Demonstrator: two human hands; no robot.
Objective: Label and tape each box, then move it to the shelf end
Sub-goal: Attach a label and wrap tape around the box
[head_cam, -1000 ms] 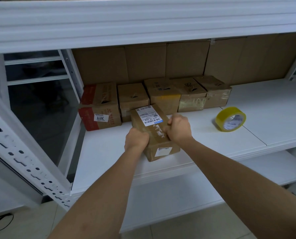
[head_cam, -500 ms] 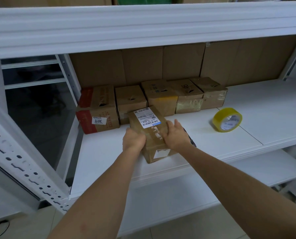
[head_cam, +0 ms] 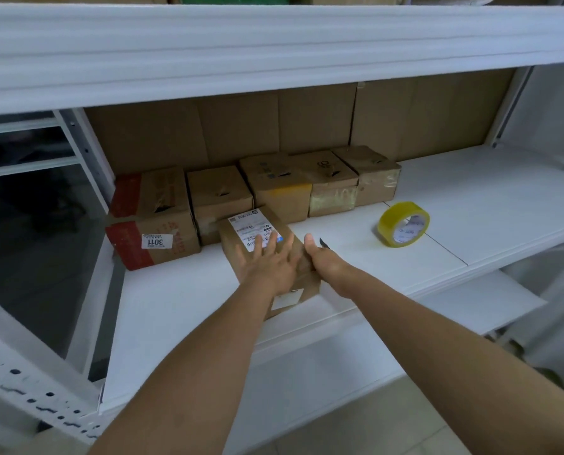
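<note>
A small brown cardboard box point(head_cam: 292, 239) lies on the white shelf point(head_cam: 182, 307), angled, with a white shipping label point(head_cam: 246, 226) on its top and a second sticker on its near end. My left hand point(head_cam: 270, 262) rests flat on the box top, fingers spread and reaching onto the label. My right hand point(head_cam: 323, 264) lies against the box's right side with the thumb straight; its fingers are hidden. A roll of yellow tape point(head_cam: 403, 224) stands on the shelf to the right, apart from both hands.
Several cardboard boxes line the back left of the shelf, from a red-marked one point(head_cam: 155, 221) to a taped one point(head_cam: 374, 174). Something small, dark and pointed point(head_cam: 325, 243) lies just behind my right hand. Flat cardboard covers the back wall. A shelf post stands at left.
The box has slid back and left toward the row of boxes. My left hand has gone from gripping its near end to lying flat on top; my right hand has shifted to its side.
</note>
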